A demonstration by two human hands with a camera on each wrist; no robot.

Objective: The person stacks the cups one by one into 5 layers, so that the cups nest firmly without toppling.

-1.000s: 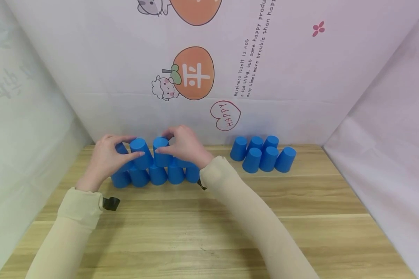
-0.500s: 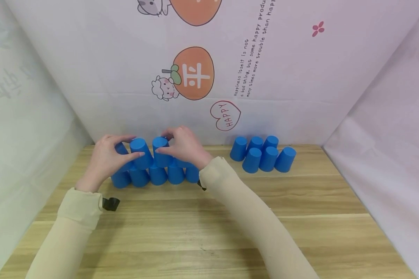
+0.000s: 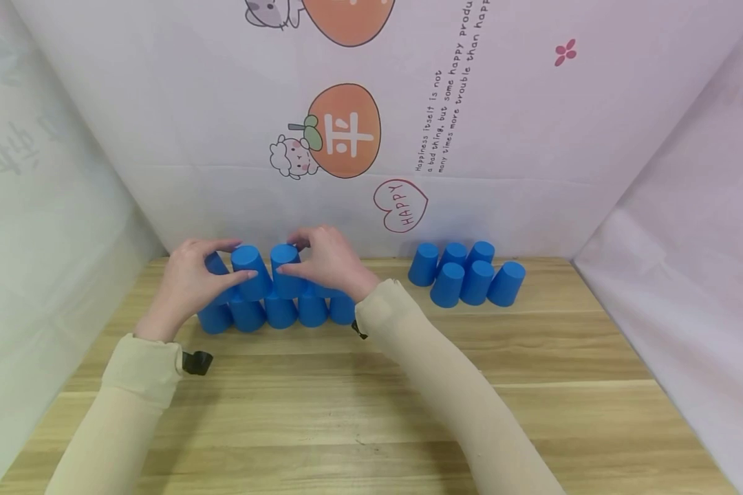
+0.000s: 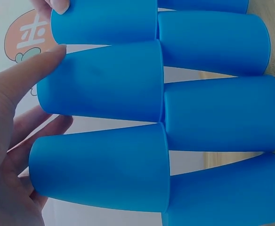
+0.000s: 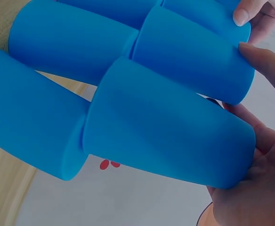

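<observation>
Upside-down blue cups stand in two stacked rows at the left back of the table. My left hand (image 3: 188,282) pinches an upper-row cup (image 3: 252,275) between thumb and fingers. Beside it, my right hand (image 3: 334,261) pinches another upper cup (image 3: 287,278) near its top. Both held cups rest over the bottom row (image 3: 281,311). In the left wrist view, an outer upper cup (image 4: 100,169) sits beside the left palm. The right wrist view has another outer upper cup (image 5: 165,127) close to the right palm; the right hand partly hides it in the head view.
To the right, a separate group of several upside-down blue cups (image 3: 478,282) stands near the back wall. A white printed sheet (image 3: 501,137) rises behind the wooden table (image 3: 347,405), with white sheets at both sides. Black wrist devices (image 3: 197,361) show at the cuffs.
</observation>
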